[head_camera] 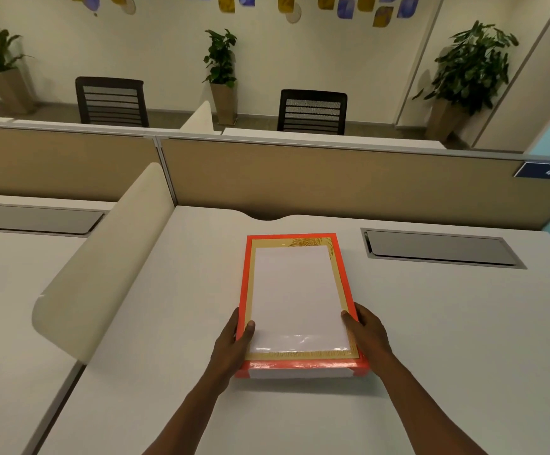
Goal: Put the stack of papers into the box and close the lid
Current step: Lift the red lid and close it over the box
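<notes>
1. The left hand (231,348) grips the near left corner of the orange box (300,369), its thumb hooked over the rim and touching the white stack of papers (296,297) lying in it.
2. The right hand (367,333) clasps the near right edge, thumb on the rim, fingers wrapped down the side.
3. The box lies flat on the white desk (431,323) between both hands; no lid can be made out.
4. Left of the grip stands a curved cream divider (103,264).
5. Beyond and right of the grip, a grey cable hatch (441,247); farther right, a blue plate (546,170) reads "438".
</notes>
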